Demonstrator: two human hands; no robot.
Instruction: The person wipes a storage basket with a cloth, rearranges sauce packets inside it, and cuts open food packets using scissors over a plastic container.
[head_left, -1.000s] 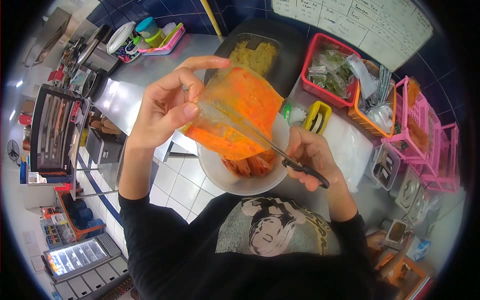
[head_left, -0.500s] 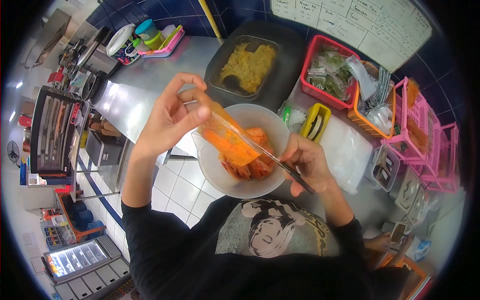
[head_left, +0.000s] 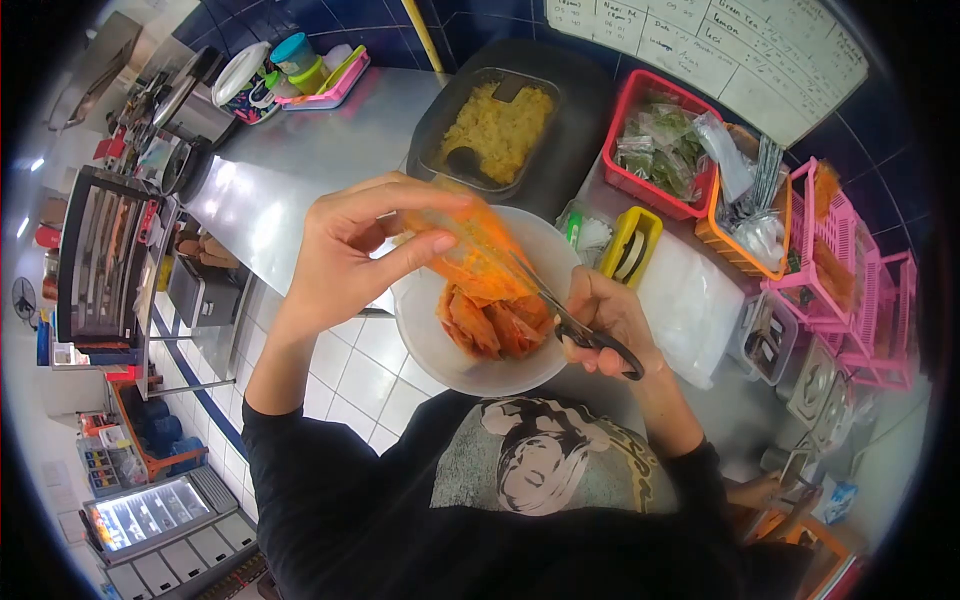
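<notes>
My left hand [head_left: 350, 250] pinches one end of a clear plastic packet [head_left: 482, 262] with orange contents, thumb below and fingers across its top. Black-handled scissors [head_left: 605, 345] are in my right hand [head_left: 608, 310], their blades lying along the packet's right side. Whether the blades are spread or closed I cannot make out. Beneath both hands is a translucent white bowl [head_left: 418, 345]. Several shiny orange-red pieces, perhaps more packets, lie in the bowl [head_left: 490, 325]; the held packet hides part of them.
Behind the bowl stands a dark tub of yellow mash [head_left: 495, 130]. To the right are a red basket [head_left: 655, 200] of bagged leaves, an orange basket [head_left: 735, 255], pink baskets [head_left: 845, 290], a yellow tray [head_left: 632, 245] and white plastic sheets [head_left: 690, 310]. A steel counter [head_left: 270, 180] extends left.
My left hand has shifted its grip, fingers now stretched over the packet, which sits flatter and a little to the right. The scissors have turned so their handle loop shows.
</notes>
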